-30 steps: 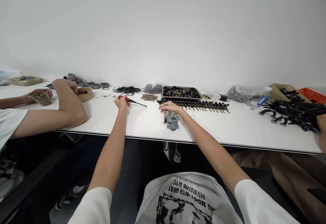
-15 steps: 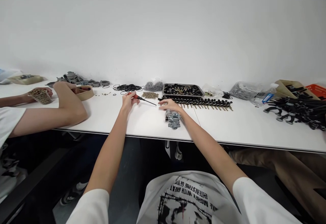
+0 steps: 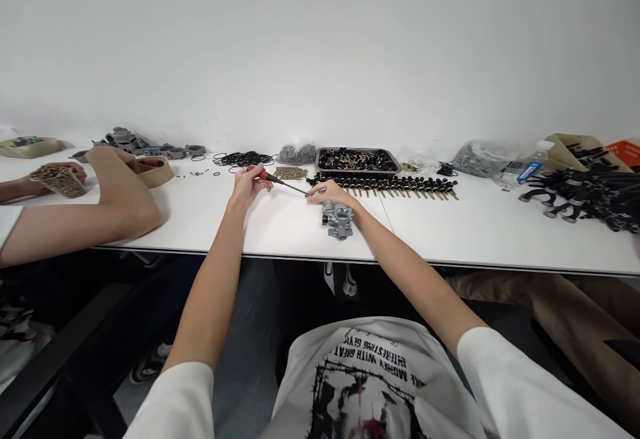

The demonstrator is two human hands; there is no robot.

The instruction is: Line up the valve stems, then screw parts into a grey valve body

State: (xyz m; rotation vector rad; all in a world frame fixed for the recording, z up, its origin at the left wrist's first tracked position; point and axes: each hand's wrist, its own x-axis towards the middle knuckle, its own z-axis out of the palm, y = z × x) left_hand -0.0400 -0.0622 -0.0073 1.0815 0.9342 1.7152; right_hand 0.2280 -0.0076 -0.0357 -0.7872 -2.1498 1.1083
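A screwdriver [image 3: 267, 176] with a red and black handle is gripped in my left hand [image 3: 246, 187], its thin dark shaft pointing right. At the shaft's tip the thumb and fingers of my right hand [image 3: 330, 192] are pinched together. Whatever may be between those fingertips is too small to make out. Just below my right hand, a grey metal carburetor [image 3: 339, 220] rests on the white table [image 3: 290, 232]. Small brass parts [image 3: 291, 172] lie in a patch behind the screwdriver.
Behind my right hand is a row of black-capped brass pieces [image 3: 400, 184], with a dark tray [image 3: 357, 160] of similar parts beyond. Black rings [image 3: 243, 159] lie farther left. A co-worker's arm [image 3: 115, 192] reaches in there. Bottle [image 3: 525, 167] and black parts [image 3: 590, 192] stand right.
My right fingertips have closed in to the screwdriver's tip, where a small gap showed before. The whole view has shifted slightly, with the table appearing higher.
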